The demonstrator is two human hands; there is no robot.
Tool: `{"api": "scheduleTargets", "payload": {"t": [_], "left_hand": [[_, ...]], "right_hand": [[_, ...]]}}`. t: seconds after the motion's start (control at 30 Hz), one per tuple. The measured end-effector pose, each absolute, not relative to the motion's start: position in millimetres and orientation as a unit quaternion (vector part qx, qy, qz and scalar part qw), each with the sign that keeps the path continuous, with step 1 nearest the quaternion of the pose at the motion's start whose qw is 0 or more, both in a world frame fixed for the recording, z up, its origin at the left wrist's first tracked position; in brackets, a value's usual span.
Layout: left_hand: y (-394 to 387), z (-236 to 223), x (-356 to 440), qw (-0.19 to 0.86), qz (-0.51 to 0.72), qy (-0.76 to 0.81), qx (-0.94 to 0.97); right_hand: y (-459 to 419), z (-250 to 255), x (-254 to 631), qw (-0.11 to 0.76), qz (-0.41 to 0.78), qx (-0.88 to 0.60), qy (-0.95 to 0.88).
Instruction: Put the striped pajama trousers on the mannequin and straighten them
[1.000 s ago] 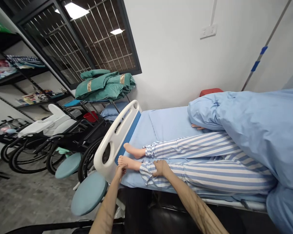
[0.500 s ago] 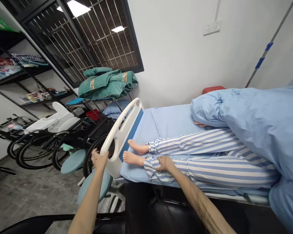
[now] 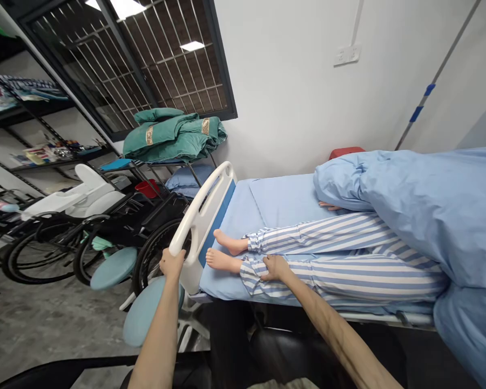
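A figure in blue-and-white striped trousers [image 3: 340, 254] lies on a hospital bed with a light blue sheet [image 3: 279, 202]. Its bare feet [image 3: 222, 251] point at the white footboard [image 3: 204, 216]. My left hand [image 3: 171, 263] is closed round the near corner of the footboard. My right hand [image 3: 273, 268] grips the striped trouser cuff of the near leg, just above the ankle. A light blue duvet [image 3: 421, 200] covers the figure's upper part, and a hand shows at its edge.
Two round teal stools [image 3: 143, 316] stand at the foot of the bed. Behind them are folded wheelchairs [image 3: 60, 248], a white seat, a rack with folded green bedding [image 3: 174, 135] and shelves on the left wall. A red object sits behind the bed.
My left hand left the near foot, swung out to the footboard and closed on its corner. My right hand has stayed on the trouser cuff.
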State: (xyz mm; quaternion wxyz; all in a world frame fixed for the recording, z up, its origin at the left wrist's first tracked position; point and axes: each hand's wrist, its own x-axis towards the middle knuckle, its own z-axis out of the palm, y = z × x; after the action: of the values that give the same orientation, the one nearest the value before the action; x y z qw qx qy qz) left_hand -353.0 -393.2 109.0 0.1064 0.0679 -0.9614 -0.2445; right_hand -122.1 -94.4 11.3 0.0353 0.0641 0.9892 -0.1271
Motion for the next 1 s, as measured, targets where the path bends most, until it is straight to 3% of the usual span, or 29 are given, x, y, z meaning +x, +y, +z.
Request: {"api": "scheduleTargets", "payload": {"t": [0.23,0.37,0.43,0.53,0.67,0.9,1.0], "left_hand": [[-393.0,101.7,-337.7,0.137,-0.304,-0.941,0.054],[-371.3,82.8,-302.1,0.346,-0.303,-0.888,0.001],[-345.7,69.3,-281.8,0.385,-0.338,-0.850,-0.123],[-293.5,47.1,-256.8,0.243,-0.401,-0.822,-0.323],[-234.2,11.8,-237.0,0.064,-0.403,-0.832,-0.376],[-220.3,-32.7,-230.5,0.076,-0.219,-0.918,-0.323],[-221.7,-30.9,-235.5,0.019,-0.184,-0.924,-0.333]], "right_hand": [[-95.7,13.0,-123.4,0.039,-0.124,0.068,0.989],[-95.0,15.6,-124.3,0.055,-0.125,0.068,0.988],[-94.7,16.3,-125.1,0.060,-0.126,0.066,0.988],[-94.7,15.7,-126.9,0.058,-0.127,0.068,0.988],[-95.1,11.4,-129.5,0.059,-0.124,0.076,0.988],[-93.4,10.8,-131.7,0.066,-0.148,0.071,0.984],[-99.3,24.9,-150.9,0.008,-0.239,0.050,0.970]]}}
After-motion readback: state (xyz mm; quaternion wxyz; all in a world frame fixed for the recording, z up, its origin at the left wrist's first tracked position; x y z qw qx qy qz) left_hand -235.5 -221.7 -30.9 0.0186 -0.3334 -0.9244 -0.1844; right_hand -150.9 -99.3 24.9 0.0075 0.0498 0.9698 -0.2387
